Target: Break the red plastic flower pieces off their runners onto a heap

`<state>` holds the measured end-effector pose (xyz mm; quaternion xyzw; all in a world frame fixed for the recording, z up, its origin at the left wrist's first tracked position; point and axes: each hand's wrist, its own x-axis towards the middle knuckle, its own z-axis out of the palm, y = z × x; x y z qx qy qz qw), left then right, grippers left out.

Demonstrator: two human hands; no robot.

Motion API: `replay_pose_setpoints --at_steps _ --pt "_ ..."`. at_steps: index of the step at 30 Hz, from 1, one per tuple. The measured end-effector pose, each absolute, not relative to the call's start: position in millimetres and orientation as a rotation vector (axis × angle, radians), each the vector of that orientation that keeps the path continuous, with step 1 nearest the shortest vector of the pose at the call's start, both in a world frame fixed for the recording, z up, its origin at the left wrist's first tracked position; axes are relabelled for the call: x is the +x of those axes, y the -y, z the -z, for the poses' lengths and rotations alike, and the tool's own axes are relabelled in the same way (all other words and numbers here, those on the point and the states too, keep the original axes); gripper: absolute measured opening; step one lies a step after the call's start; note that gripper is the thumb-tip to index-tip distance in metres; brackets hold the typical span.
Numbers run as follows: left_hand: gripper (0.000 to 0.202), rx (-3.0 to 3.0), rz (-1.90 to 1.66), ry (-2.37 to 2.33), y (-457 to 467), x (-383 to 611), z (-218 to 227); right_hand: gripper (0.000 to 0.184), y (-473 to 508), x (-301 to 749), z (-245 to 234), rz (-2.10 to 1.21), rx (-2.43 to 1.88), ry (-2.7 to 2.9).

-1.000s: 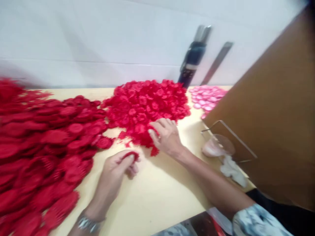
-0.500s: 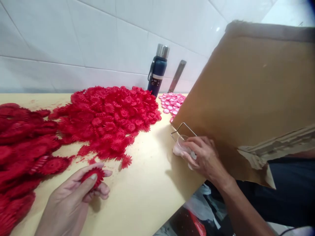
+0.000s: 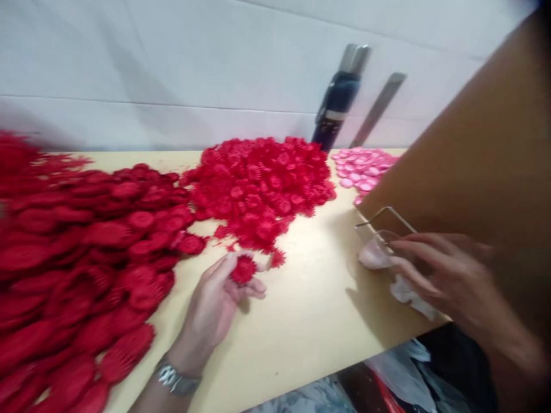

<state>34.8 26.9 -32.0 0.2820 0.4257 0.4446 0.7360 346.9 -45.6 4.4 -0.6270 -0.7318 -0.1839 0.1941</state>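
Observation:
My left hand (image 3: 221,295) is closed lightly round a red flower-shaped piece (image 3: 243,269) with a fringed edge, held just above the table. My right hand (image 3: 447,275) is at the small clear plastic cup (image 3: 373,254) beside the cardboard, its fingers bent together at the cup's rim. Motion blur hides whether those fingertips hold anything. A bent metal wire (image 3: 390,210) rises behind the cup. Crumpled white tissue (image 3: 407,291) lies below the right fingers. One loose red flower piece (image 3: 278,258) sits on the table just right of my left hand.
A heap of red flower pieces (image 3: 262,178) spreads at the back, with darker red discs (image 3: 107,235) piled on the left. Behind stand a dark blue flask (image 3: 338,103) and a metal bar (image 3: 379,109) near pink discs (image 3: 365,166). A large cardboard sheet (image 3: 473,155) blocks the right.
The view has swung left, so everything sits further right and more of the dark red pile shows. My left hand has turned the red flower piece. My right hand stays at the cup.

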Motion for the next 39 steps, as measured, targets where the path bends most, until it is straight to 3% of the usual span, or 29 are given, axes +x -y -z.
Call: replay_pose_setpoints --at_steps 2,8,15,23,29,39 --pt "0.027 0.570 -0.945 -0.861 -26.6 35.9 32.5 0.010 44.6 332.0 -11.4 0.579 -1.706 1.953" --pt "0.032 0.509 -0.857 -0.732 -23.9 40.1 29.5 0.027 10.2 231.2 3.9 0.091 -1.209 2.348" --pt "0.013 0.494 -0.962 -0.765 -25.4 38.3 40.3 0.037 -10.8 188.2 40.3 0.126 -1.068 2.553" --pt "0.010 0.624 -1.037 -0.805 -23.0 39.6 44.7 0.028 -8.3 203.4 38.7 0.079 -1.068 2.475" --pt "0.013 0.667 -1.002 -0.876 -24.4 39.7 40.7 0.031 -10.5 196.8 41.5 0.104 -1.157 2.399" --pt "0.018 0.825 -1.013 -1.005 -23.7 37.7 41.7 0.025 -23.9 200.5 39.3 -0.130 -0.998 2.249"
